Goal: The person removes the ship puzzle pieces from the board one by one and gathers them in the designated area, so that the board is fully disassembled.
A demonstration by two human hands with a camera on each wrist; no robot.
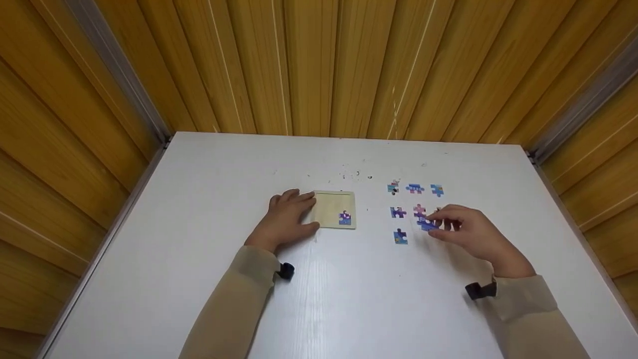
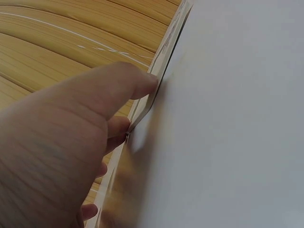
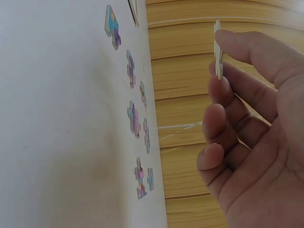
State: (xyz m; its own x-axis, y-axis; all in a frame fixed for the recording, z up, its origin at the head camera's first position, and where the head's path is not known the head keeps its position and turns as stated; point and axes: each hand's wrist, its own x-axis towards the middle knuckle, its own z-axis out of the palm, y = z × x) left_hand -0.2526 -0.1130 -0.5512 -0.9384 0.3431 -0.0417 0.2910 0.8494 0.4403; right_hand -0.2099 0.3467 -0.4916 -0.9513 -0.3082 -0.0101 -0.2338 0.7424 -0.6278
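My left hand (image 1: pixel 286 219) holds the left side of a small square wooden puzzle tray (image 1: pixel 331 194), thumb at its near corner and forefinger at its far one. One purple-and-blue jigsaw piece lies in the tray's near right corner. Between thumb and fingertips, my right hand (image 1: pixel 466 229) pinches a blue-purple jigsaw piece (image 1: pixel 427 224), lifted off the table; the right wrist view shows this held piece (image 3: pixel 218 50) edge-on. Loose pieces lie in rows beyond and beside that hand, among them a pink one (image 1: pixel 419 210) and a blue one (image 1: pixel 400 236). Fingers partly hide another.
The pieces and tray lie on a white table (image 1: pixel 199 169). Farther back, more loose pieces (image 1: pixel 414 188) form a row. Dark specks mark the tabletop behind the tray. Yellow wood-patterned panels (image 1: pixel 309 65) stand around the table's far side and flanks.
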